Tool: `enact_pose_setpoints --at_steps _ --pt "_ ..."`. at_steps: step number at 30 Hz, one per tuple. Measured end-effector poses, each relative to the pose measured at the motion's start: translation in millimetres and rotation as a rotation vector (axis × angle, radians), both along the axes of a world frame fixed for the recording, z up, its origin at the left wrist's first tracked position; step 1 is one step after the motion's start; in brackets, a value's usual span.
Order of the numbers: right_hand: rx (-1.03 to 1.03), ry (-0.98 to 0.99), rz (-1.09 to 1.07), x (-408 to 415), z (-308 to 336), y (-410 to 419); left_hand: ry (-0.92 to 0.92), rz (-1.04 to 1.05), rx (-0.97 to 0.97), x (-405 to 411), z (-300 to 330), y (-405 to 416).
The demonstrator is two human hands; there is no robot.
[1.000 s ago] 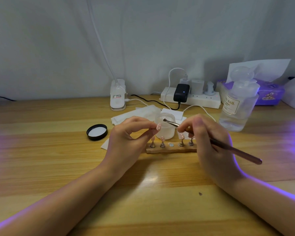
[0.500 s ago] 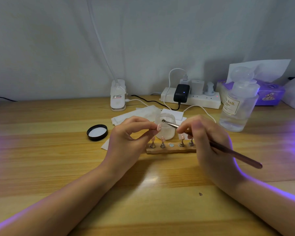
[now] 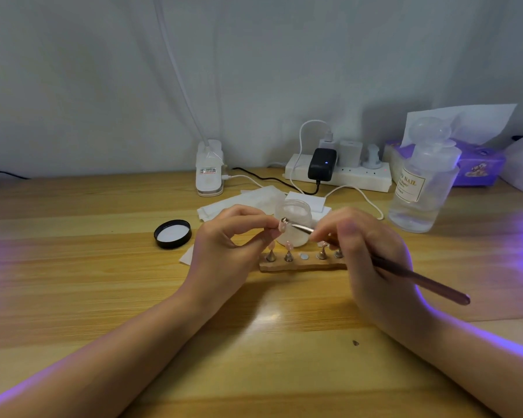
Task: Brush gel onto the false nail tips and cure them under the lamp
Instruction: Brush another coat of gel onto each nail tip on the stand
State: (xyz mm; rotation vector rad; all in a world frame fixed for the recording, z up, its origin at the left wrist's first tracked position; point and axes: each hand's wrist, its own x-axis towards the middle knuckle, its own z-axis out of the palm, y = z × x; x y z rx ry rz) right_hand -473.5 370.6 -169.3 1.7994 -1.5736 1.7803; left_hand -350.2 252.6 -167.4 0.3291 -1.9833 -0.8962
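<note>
My left hand point(image 3: 230, 251) pinches a pink false nail tip point(image 3: 282, 227) on its small stand, lifted above the table. My right hand point(image 3: 372, 254) grips a thin brush point(image 3: 411, 277) like a pen, and its metal end touches the held tip. Below them lies a wooden holder point(image 3: 302, 264) with several small metal stands carrying pink tips point(image 3: 289, 245); one spot in its middle shows only a bare round disc. An open frosted jar point(image 3: 293, 218) stands right behind the hands. Purple light falls on the table from the right; the lamp itself is out of view.
The jar's black lid point(image 3: 172, 233) lies to the left. White wipes point(image 3: 239, 203) lie behind the jar. A clear bottle point(image 3: 420, 188), a power strip with chargers point(image 3: 338, 175), a white clip device point(image 3: 209, 170) and a purple tissue box point(image 3: 477, 164) line the back.
The brush tip has slid left along the held nail tip, and my right hand has shifted slightly with it. My left hand has stayed in place.
</note>
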Motion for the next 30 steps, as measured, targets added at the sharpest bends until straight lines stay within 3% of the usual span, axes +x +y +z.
enact_pose_setpoints --at_steps 3,10,16,23,30 --pt "0.012 0.048 -0.002 0.7 -1.6 -0.4 0.005 0.005 -0.013 0.4 -0.6 0.0" --pt "0.036 -0.168 -0.020 -5.0 -0.2 1.3 -0.022 -0.001 -0.016 0.8 -0.4 -0.8" --pt "-0.024 0.112 -0.018 0.7 -3.8 -2.8 0.007 -0.005 -0.008 0.2 -0.3 0.3" --pt "0.033 -0.148 -0.036 -6.2 -0.9 0.5 0.002 -0.014 -0.011 0.7 0.0 -0.1" --pt "0.000 0.095 -0.019 0.4 -3.7 -2.2 0.006 -0.011 -0.003 1.1 0.5 0.5"
